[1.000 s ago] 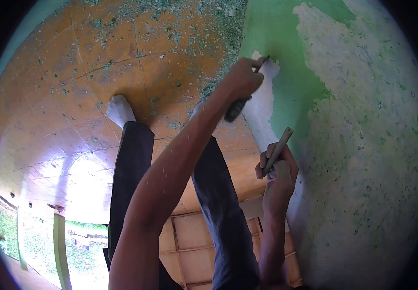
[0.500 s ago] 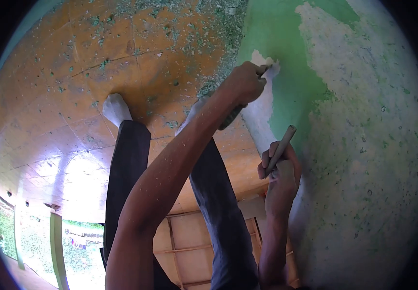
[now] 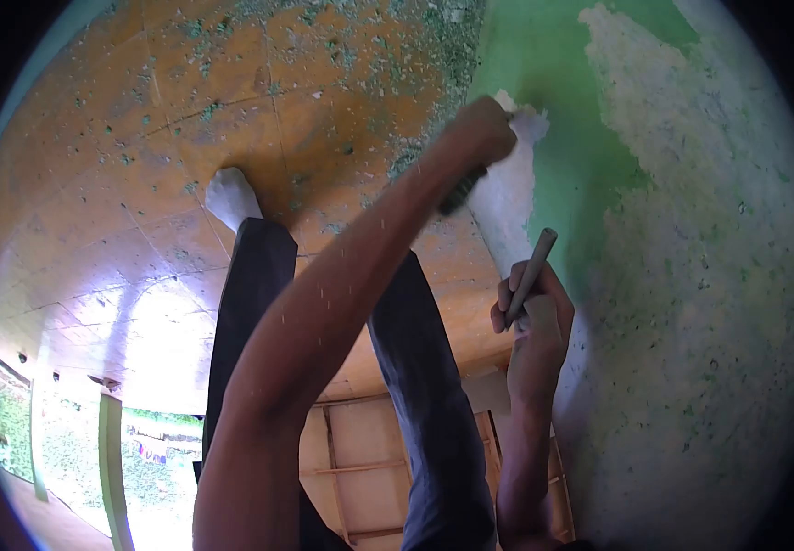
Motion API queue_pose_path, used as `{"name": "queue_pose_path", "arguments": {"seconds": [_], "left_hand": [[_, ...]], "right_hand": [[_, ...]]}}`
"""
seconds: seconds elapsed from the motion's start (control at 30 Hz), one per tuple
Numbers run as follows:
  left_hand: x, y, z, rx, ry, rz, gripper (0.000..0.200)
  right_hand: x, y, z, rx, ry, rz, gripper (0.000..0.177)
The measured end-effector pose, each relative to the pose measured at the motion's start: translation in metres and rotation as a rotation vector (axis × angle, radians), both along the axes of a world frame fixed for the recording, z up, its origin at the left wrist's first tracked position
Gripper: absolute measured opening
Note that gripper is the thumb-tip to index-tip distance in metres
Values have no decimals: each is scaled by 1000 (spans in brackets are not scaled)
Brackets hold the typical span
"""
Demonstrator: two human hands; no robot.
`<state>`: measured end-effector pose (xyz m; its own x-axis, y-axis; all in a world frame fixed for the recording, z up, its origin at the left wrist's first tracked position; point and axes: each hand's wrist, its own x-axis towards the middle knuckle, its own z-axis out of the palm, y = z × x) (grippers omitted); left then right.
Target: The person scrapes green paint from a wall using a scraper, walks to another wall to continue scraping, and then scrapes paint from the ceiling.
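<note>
My left hand [image 3: 487, 130], blurred by motion, is closed around a scraper with a dark ridged handle [image 3: 461, 191]. The handle sticks out below the fist. Its working end is hidden behind the fingers, against the bared pale patch [image 3: 512, 188] at the wall's lower edge. Green paint [image 3: 562, 174] borders this patch. Lower and to the right, my right hand [image 3: 539, 308] grips a grey rod-shaped stick [image 3: 533, 274], tilted with its upper end free, close to the wall.
Orange floor tiles [image 3: 204, 138] carry scattered green paint flakes [image 3: 388, 55], thickest along the wall. My left foot [image 3: 232, 197] in a pale sock stands on the tiles. A large scraped wall area [image 3: 691, 257] spans the right. Bright openings with posts [image 3: 111, 468] show at lower left.
The left hand has moved slightly up and right along the wall's lower edge and is more blurred. My right hand keeps its grip on the stick. The view has shifted a little.
</note>
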<state>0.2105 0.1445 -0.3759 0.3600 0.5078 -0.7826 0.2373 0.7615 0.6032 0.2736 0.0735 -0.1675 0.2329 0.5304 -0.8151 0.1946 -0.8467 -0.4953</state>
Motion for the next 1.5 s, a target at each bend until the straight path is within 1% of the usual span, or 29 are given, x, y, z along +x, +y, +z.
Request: {"name": "queue_pose_path", "arguments": {"seconds": [0.03,0.07,0.1,0.17,0.2,0.23,0.3,0.33,0.37,0.4,0.47,0.5,0.57,0.6,0.7,0.77,0.87,0.93,1.03,1.07,1.1,1.17,1.2,1.23,1.27,1.3,1.37,1.43,1.5], "left_hand": [[2,-4,7,96,10,28,46],[3,-9,10,109,-28,106,46],[7,-4,6,112,-35,109,46],[6,10,-11,-148,18,117,46],[0,12,-20,-156,-43,110,47],[2,8,-18,-158,-45,102,47],[5,-1,-9,2,-21,60,44],[-2,-4,11,-18,-86,111,43],[3,-1,6,-18,-94,112,43],[6,5,-8,-57,-48,47,43],[4,11,-40,-181,41,-23,45],[3,10,-37,-177,40,-22,45],[1,5,-30,-57,-40,-12,45],[2,0,-22,-104,-90,55,44],[0,6,-36,-40,-17,-10,45],[3,8,-48,-64,-7,4,47],[-3,8,-23,-126,-45,-11,47],[-9,-2,9,-98,-138,94,44],[-1,9,-31,-156,-46,57,43],[-1,10,-40,-161,-71,30,44],[-3,8,-30,-157,-70,23,44],[-10,3,5,-5,-82,24,43],[-12,2,11,-40,-130,68,43],[-7,2,-2,-47,-130,73,43],[-1,6,-25,-44,-59,47,43],[-2,10,-31,-39,11,14,44],[1,7,-35,-61,15,6,43],[-3,10,-20,-68,12,4,42],[-6,5,-1,-42,-92,121,39]], "right_hand": [[1,2,2,-18,8,6,17],[2,3,5,-36,5,6,17],[3,3,6,-32,-1,8,17],[2,1,5,-21,1,-11,16],[3,-1,4,-30,-1,-15,16],[3,-2,2,-25,4,-17,16],[4,0,-1,-12,15,-17,16],[6,2,0,-3,12,-20,16],[8,2,1,5,6,-20,16],[9,-1,0,-3,4,-18,16],[6,-5,-3,-4,4,-22,16],[6,-4,-2,0,4,-22,16],[5,-2,0,-21,26,-15,17],[6,-1,1,-14,26,-14,17],[7,-2,1,-31,27,-21,17],[8,-2,-1,-49,24,-26,17],[17,0,-1,-30,31,-30,17],[18,0,-2,-23,29,-37,17],[13,-6,-3,-58,22,-49,17],[11,-6,-5,-72,25,-51,18],[11,-6,-4,-69,26,-57,18],[14,-5,-5,-50,46,-47,18],[14,-3,-5,-45,40,-45,18],[13,-4,-4,-53,34,-47,18],[12,-5,-4,-63,35,-46,18],[11,-7,-6,-69,40,-47,18],[12,-8,-9,-70,35,-34,18],[13,-6,-6,-58,32,-31,17],[14,-3,-6,-49,18,-27,17]]}}
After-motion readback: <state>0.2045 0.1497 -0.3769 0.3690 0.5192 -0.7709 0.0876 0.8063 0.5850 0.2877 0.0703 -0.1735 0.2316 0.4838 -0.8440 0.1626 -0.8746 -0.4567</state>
